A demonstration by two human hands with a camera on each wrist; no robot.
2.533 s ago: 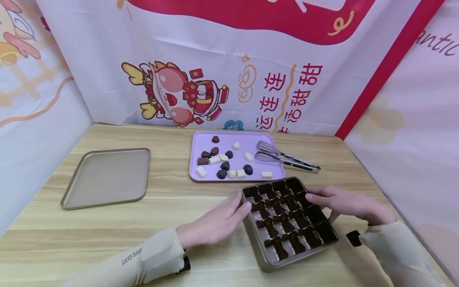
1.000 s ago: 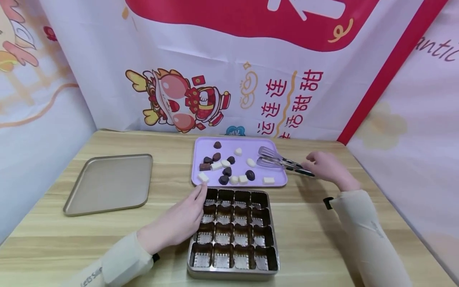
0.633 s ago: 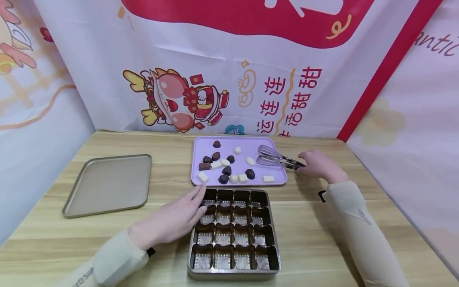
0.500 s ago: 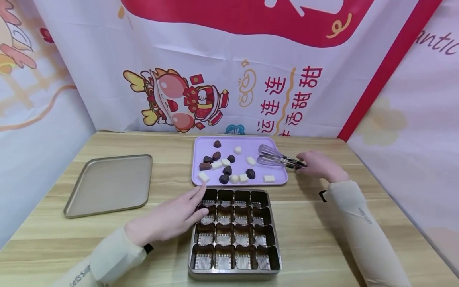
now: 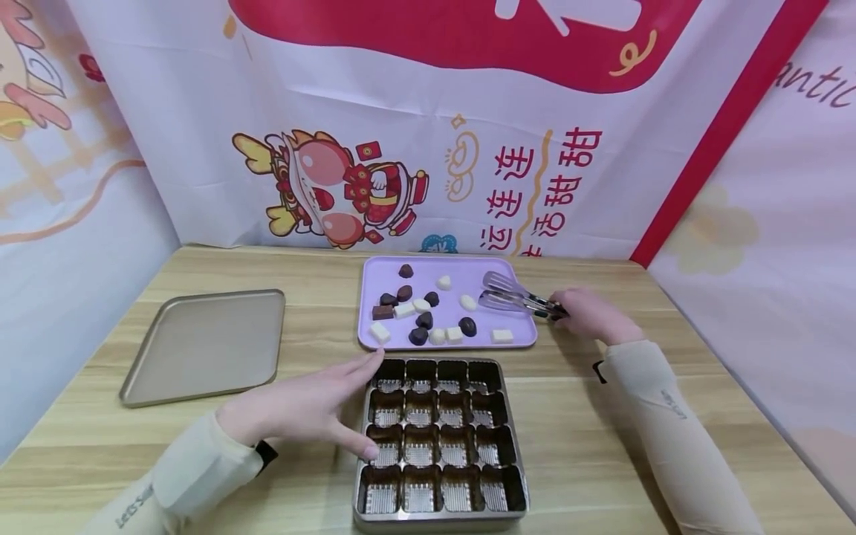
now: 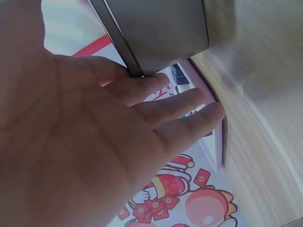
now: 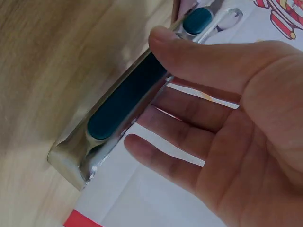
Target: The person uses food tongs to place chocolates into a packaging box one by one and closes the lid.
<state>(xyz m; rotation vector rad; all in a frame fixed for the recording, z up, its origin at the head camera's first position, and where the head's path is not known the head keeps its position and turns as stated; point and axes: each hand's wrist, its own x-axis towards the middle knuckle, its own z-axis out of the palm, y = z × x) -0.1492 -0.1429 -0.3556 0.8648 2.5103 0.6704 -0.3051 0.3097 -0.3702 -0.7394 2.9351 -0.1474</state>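
Observation:
My left hand [image 5: 307,405] is beside the left side of a metal box [image 5: 441,516] whose dark insert has rows of square cells. Its fingers stretch along that edge and the thumb lies over the rim. In the left wrist view the fingertips reach the box's corner [image 6: 147,42]. My right hand [image 5: 594,316] pinches the handle end of metal serving tongs [image 5: 515,299]. In the right wrist view the thumb presses on the tongs' dark green grip [image 7: 128,99], with fingers on the other side. The slotted tong heads rest on a lilac tray [image 5: 468,269], apart.
Several dark, brown and white chocolates [image 5: 424,319] lie scattered on the lilac tray behind the box. A flat gold baking tray [image 5: 207,345] sits at the left of the wooden table [image 5: 582,446]. A printed cloth [image 5: 401,96] hangs behind.
The box, earlier between both hands and turned, now stands squarely further left. My right hand has gone to the tongs and taken their handle. My left thumb has spread down the box's side.

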